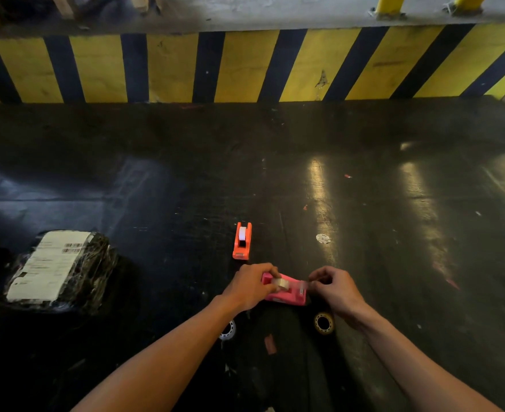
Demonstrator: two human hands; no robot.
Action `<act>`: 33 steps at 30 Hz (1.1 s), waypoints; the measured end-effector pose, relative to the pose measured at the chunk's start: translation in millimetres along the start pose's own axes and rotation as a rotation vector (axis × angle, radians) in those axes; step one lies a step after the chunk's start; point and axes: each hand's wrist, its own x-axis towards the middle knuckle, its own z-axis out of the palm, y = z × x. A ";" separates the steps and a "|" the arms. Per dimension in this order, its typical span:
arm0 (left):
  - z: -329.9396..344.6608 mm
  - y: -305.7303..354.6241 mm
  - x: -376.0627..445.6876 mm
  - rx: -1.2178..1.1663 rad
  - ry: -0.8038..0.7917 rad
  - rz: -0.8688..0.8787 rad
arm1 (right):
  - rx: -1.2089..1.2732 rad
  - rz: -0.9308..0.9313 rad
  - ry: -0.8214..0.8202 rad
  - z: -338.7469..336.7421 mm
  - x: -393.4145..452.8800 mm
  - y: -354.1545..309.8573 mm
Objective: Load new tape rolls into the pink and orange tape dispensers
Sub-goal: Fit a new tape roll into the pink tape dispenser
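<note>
The pink dispenser (285,291) lies on the dark work surface (364,203) directly between the two hands, its long axis running left to right across the person's front, with the cutter end toward the right. A clear tape roll (281,283) sits in its cradle. The left hand (249,288) is closed over the rear end of the dispenser and the roll, fingers curled down on them, apparently steadying both. The right hand (336,288) is at the cutter end, thumb and forefinger pinched together; it appears to hold the free end of the tape, though the strip itself is too faint to confirm. The coming move likely depends on drawing that end along the long axis and down onto the cutter, so the right hand is the working hand. The orange dispenser (241,241) stands just beyond the left hand, long axis pointing away from the person, a white roll already seated in it. Two spent cores lie near the forearms: a white core (228,330) and a yellowish core (324,323).
</note>
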 end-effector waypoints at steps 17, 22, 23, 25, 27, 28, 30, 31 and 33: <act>4.8 -4.1 0.7 -0.084 0.022 -0.033 | -0.041 0.056 0.044 17.6 4.8 11.9; 4.5 -1.1 -1.6 -0.105 0.024 -0.034 | -0.031 0.073 0.059 20.5 3.9 11.5; 4.4 -0.9 -1.5 -0.102 0.027 -0.033 | -0.034 0.079 0.062 21.1 5.0 11.3; 4.2 -0.9 -1.4 -0.100 0.030 -0.033 | -0.048 0.088 0.064 22.2 6.1 10.8; 4.5 -1.2 -1.6 -0.102 0.030 -0.037 | -0.034 0.089 0.074 23.5 5.3 10.7; 4.8 -1.7 -1.4 -0.106 0.029 -0.039 | -0.020 0.088 0.082 24.0 3.4 10.2; 5.4 -2.1 -1.0 -0.111 0.026 -0.042 | 0.016 0.103 0.089 26.7 1.6 11.1; 5.7 -2.0 -1.2 -0.110 0.024 -0.043 | 0.030 0.120 0.088 27.8 1.2 12.3; 6.7 -2.7 -0.8 -0.110 0.029 -0.043 | 0.064 0.148 0.073 27.9 0.7 14.9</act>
